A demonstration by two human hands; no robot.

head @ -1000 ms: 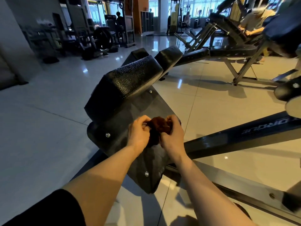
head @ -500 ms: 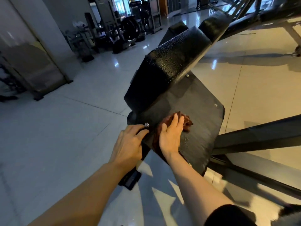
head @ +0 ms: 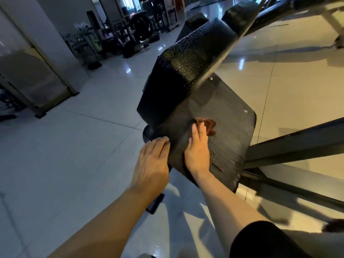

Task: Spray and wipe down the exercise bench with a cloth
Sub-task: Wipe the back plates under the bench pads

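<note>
Cloth (head: 205, 125), a small reddish-brown rag, lies flat against the dark board on the underside of the exercise bench (head: 229, 131), pinned there by the right hand (head: 197, 151), whose straight fingers are laid over it so that only the rag's far edge peeks out beyond the fingertips. A second ago both hands were bunched round the rag in front of the board, working it into shape; half a second ago the right palm had already spread it on the board, and now it has slid a little further up toward the textured black pad (head: 186, 71) that rises above the board. The left hand (head: 151, 164) has left the rag and now steadies the bench, its fingers curled over the board's near left edge beside a bolt head. Just right of the wiping hand the board shows a wet-looking streaked patch, which I take for sprayed liquid, though I see no bottle anywhere. So the folding looks finished and the wiping proper has begun; most of the board, out toward the two bolts on its far right side, is still to be covered. Beyond the bench stretch glossy floor tiles (head: 93, 138) and dim gym machines.
</note>
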